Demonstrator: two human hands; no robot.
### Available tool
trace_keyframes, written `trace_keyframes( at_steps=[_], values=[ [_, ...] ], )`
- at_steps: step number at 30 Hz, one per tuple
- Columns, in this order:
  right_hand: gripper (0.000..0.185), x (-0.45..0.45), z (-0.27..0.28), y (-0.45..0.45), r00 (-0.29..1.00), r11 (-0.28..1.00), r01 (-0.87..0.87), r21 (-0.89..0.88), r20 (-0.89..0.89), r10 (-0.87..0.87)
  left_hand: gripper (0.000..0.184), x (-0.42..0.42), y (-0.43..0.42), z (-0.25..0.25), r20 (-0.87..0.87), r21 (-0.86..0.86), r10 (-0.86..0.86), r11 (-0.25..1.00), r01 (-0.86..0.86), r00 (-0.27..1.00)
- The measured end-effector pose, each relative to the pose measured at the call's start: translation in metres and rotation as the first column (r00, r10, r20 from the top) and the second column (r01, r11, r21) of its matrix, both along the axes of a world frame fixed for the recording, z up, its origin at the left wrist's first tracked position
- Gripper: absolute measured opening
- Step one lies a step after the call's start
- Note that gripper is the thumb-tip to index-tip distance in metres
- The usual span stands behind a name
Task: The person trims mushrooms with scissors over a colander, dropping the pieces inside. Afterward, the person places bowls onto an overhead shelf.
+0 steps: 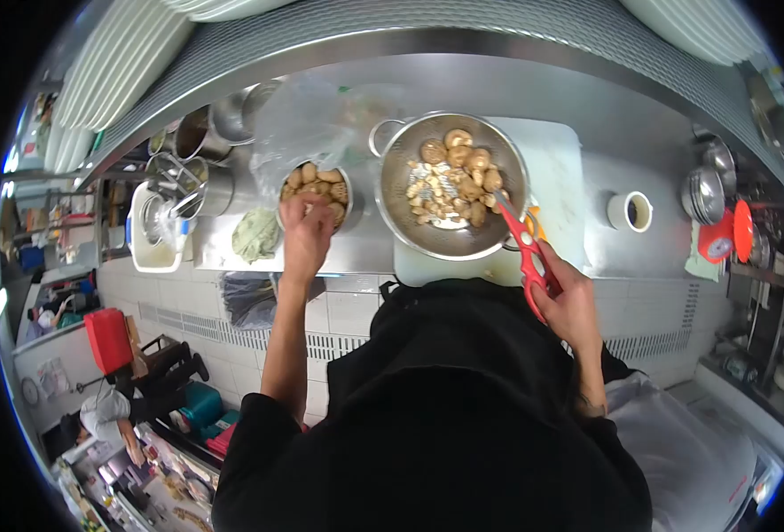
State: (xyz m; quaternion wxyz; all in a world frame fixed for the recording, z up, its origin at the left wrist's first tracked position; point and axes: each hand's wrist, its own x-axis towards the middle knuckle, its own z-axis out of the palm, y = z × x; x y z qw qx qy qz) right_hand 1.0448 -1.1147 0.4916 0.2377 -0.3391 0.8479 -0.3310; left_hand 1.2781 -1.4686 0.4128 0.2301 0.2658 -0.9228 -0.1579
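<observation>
Your right hand [569, 301], right of centre in the frame, is wrapped around the red-handled metal scissors [529, 250]; blades point up-left over the right side of the wide, round, perforated steel colander [399, 158]. Can't tell whether the tips touch anything.

Your left hand [307, 229], left of centre, has bent fingers down on the whole brown mushrooms [318, 180] in the smaller round metal container [349, 202]; can't tell if you're gripping one.

The colander sits upper centre, partly over the white cutting board [555, 168]. Inside: large brown mushroom caps [477, 160] toward the top and right, small pale cut pieces [429, 188] toward the left and bottom.

The crumpled clear plastic bag [296, 120] lies just above the container; the bunched pale-green cloth [255, 236] is just left of it. All on the stainless-steel desk [587, 106]. The white cup with dark contents [630, 212] stands right of the board. Another person in a grey top [106, 415] is at lower left, well apart from you.
</observation>
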Motion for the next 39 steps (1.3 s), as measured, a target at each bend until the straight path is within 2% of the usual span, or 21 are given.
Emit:
trace_keyframes(
  at_steps=[3,4,6,7,8,9,10,13,15,17,21,24,27,29,30,32,33,35,36,38,39],
  values=[
    [0.062,0.0,0.001,0.003,0.999,0.999,0.046,-0.011,-0.009,-0.047,0.018,-0.02,0.033,0.018,-0.109,0.024,0.049,0.999,-0.047,0.993],
    [0.063,-0.001,-0.001,0.005,0.998,0.998,0.054,-0.02,-0.028,-0.055,0.02,-0.026,0.049,0.024,-0.129,0.195,-0.066,0.977,0.091,0.989],
    [0.063,-0.002,-0.021,0.013,0.996,0.99,0.087,-0.115,-0.021,-0.09,0.022,-0.034,0.086,0.017,-0.163,0.507,-0.291,0.795,0.333,0.943],
    [0.064,-0.002,-0.028,0.013,0.991,0.969,0.129,-0.211,-0.005,-0.133,0.018,-0.038,0.107,0.011,-0.165,0.666,-0.406,0.627,0.405,0.899],
    [0.063,-0.003,-0.014,0.01,0.985,0.982,0.164,-0.09,0.066,-0.158,0.014,-0.047,0.124,0.006,-0.118,0.75,-0.531,0.507,0.425,0.839],
    [0.062,-0.004,-0.003,0.004,0.984,0.986,0.166,-0.03,0.063,-0.164,0.014,-0.054,0.133,-0.016,-0.172,0.696,-0.649,0.452,0.558,0.741],
    [0.061,-0.005,-0.003,0.004,0.986,0.986,0.16,-0.051,0.059,-0.157,0.015,-0.061,0.136,-0.018,-0.167,0.735,-0.663,0.41,0.54,0.73],
    [0.061,-0.005,-0.006,0.003,0.986,0.985,0.16,-0.066,0.056,-0.156,0.02,-0.078,0.141,-0.041,-0.076,0.602,-0.76,0.481,0.638,0.645],
    [0.061,-0.005,-0.006,0.007,0.985,0.985,0.166,-0.04,0.056,-0.164,0.022,-0.087,0.156,-0.052,-0.038,0.61,-0.788,0.468,0.639,0.614],
    [0.061,-0.004,-0.008,0.008,0.975,0.982,0.183,-0.043,0.14,-0.175,0.019,-0.095,0.172,-0.074,0.184,0.417,-0.775,0.618,0.666,0.605],
    [0.063,-0.002,-0.009,0.014,0.983,0.986,0.164,0.005,0.077,-0.164,0.02,-0.106,0.176,-0.089,0.084,0.306,-0.787,0.604,0.735,0.612],
    [0.064,-0.003,-0.01,0.017,0.978,0.981,0.192,0.004,0.082,-0.191,0.022,-0.1,0.181,-0.091,0.172,0.293,-0.772,0.633,0.717,0.611],
    [0.063,-0.006,-0.01,0.019,0.978,0.98,0.198,-0.024,0.076,-0.195,0.021,-0.093,0.171,-0.046,0.166,0.296,-0.823,0.568,0.768,0.544],
    [0.063,-0.008,-0.01,0.022,0.979,0.977,0.201,-0.064,0.044,-0.198,0.018,-0.094,0.153,0.016,0.075,0.52,-0.771,0.571,0.634,0.632],
    [0.063,-0.008,-0.011,0.024,0.975,0.973,0.219,-0.074,0.044,-0.216,0.018,-0.095,0.145,0.034,0.081,0.514,-0.782,0.564,0.646,0.618],
    [0.062,-0.011,-0.012,0.025,0.977,0.971,0.215,-0.102,0.028,-0.213,0.017,-0.096,0.129,0.058,-0.073,0.484,-0.601,0.677,0.555,0.796],
    [0.062,-0.011,-0.011,0.025,0.975,0.968,0.224,-0.11,0.025,-0.223,0.017,-0.099,0.118,0.057,-0.072,0.476,-0.609,0.675,0.564,0.79],
    [0.062,-0.012,-0.009,0.022,0.978,0.973,0.21,-0.095,0.035,-0.207,0.022,-0.117,0.089,0.045,0.156,0.334,-0.532,0.822,0.462,0.832],
    [0.062,-0.012,-0.009,0.022,0.978,0.973,0.207,-0.105,0.03,-0.205,0.022,-0.13,0.083,0.038,0.154,0.323,-0.528,0.826,0.463,0.835],
    [0.061,-0.011,-0.011,0.02,0.983,0.971,0.183,-0.151,0.042,-0.179,0.03,-0.155,0.08,0.02,0.174,0.493,-0.31,0.849,0.19,0.935],
    [0.061,-0.011,-0.012,0.019,0.984,0.971,0.176,-0.163,0.038,-0.172,0.03,-0.164,0.083,0.011,0.172,0.482,-0.303,0.856,0.188,0.937]
  ],
)
